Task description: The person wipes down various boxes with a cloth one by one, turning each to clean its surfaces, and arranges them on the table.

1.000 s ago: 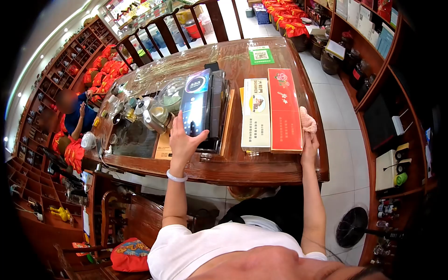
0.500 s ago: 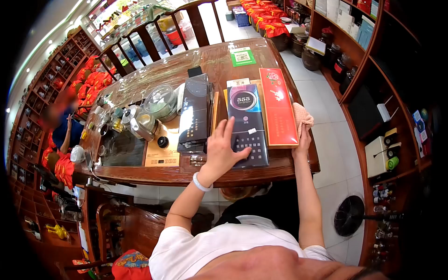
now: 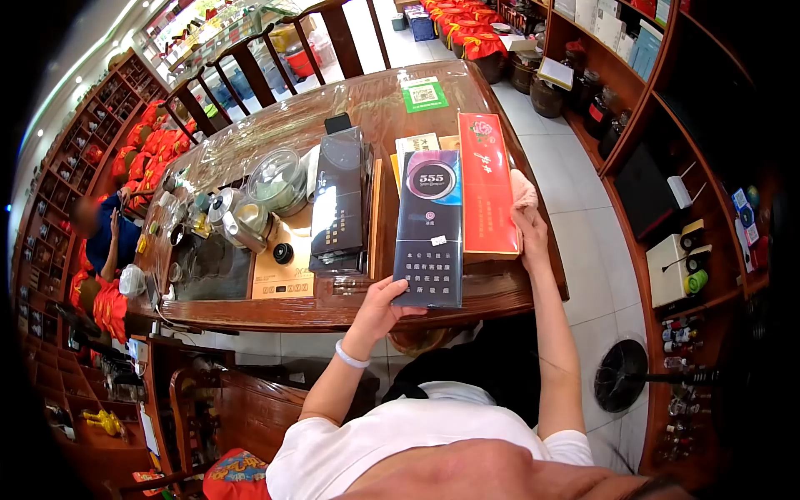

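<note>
My left hand (image 3: 382,310) grips the near left corner of a dark 555 cigarette carton (image 3: 435,221), thumb on top and fingers underneath. The carton's near end juts toward me at the table edge. On its right lies a long red carton (image 3: 488,196) with a rose design. My right hand (image 3: 533,240) is closed on a pink cloth (image 3: 523,192) at the red carton's right side. Left of the 555 carton is a stack of black glossy boxes (image 3: 337,200). Part of a pale box (image 3: 416,144) shows behind the 555 carton.
On the wooden table (image 3: 375,96) are a green QR card (image 3: 424,95), a metal kettle (image 3: 240,218), a lidded clear bowl (image 3: 277,181) and a gold-coloured hot plate (image 3: 283,279). Another person (image 3: 108,233) is at the left. A black fan (image 3: 621,375) stands at the right.
My left hand has gone from hovering over the 555 carton to gripping its near left corner. The carton has shifted slightly toward me. My right hand stays with the cloth by the red carton.
</note>
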Motion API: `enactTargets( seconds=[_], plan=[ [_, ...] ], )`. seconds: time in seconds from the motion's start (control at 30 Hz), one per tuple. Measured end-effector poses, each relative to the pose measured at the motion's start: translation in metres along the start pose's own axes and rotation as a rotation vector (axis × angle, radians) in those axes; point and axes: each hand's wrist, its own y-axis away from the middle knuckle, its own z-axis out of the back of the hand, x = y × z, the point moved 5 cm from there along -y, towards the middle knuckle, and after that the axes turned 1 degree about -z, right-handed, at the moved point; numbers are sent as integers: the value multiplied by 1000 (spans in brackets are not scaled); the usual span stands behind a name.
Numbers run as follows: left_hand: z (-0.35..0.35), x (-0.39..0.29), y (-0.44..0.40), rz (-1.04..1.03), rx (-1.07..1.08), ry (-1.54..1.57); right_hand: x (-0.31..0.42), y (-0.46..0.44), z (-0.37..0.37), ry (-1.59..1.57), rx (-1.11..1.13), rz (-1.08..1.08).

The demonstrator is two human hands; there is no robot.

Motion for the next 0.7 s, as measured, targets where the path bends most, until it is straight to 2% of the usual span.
enactTargets(
  seconds=[0.07,0.13,0.3,0.47,0.53,0.6,0.7],
  plan=[
    [-10,3,-1,3,-5,25,4,-4,0,32,-20,19],
    [-23,-1,-2,-72,23,-76,8,-8,-2,156,70,1],
    [-17,5,-4,-151,21,-155,13,-13,-11,114,195,30],
    [-23,-1,-4,-204,47,-195,12,-8,-8,157,77,66],
    [-28,0,-5,-158,73,-146,22,1,2,217,-151,246],
    [-26,3,-9,-201,57,-153,48,22,-12,148,-155,309],
    [-24,9,-11,-149,90,-120,91,70,-70,660,220,749]
  ],
)
